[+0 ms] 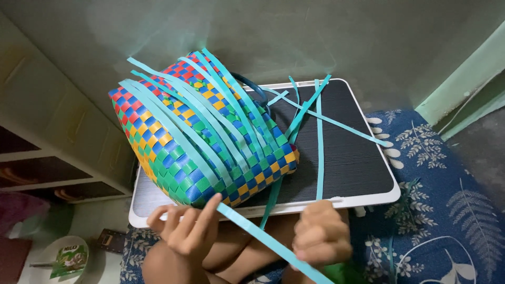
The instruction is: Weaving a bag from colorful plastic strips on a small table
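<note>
The checkered woven basket (202,134) (red, blue, yellow and green) lay tipped on the small black lap table (352,158). The left hand (184,229) touched its lower edge with fingers spread, while the right hand (321,236) was clenched around a turquoise strip (263,236) running out from the basket.

small black lap table (357,158), white rim; checkered woven basket (200,142) on side atop it, loose teal strips (319,142) alongside.

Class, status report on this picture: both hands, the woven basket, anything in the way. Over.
Left hand open, fingers on teal strip. Right hand closed on same strip. Multicoloured woven basket tipped on its side on lap table. Loose teal strips trail across table.
</note>
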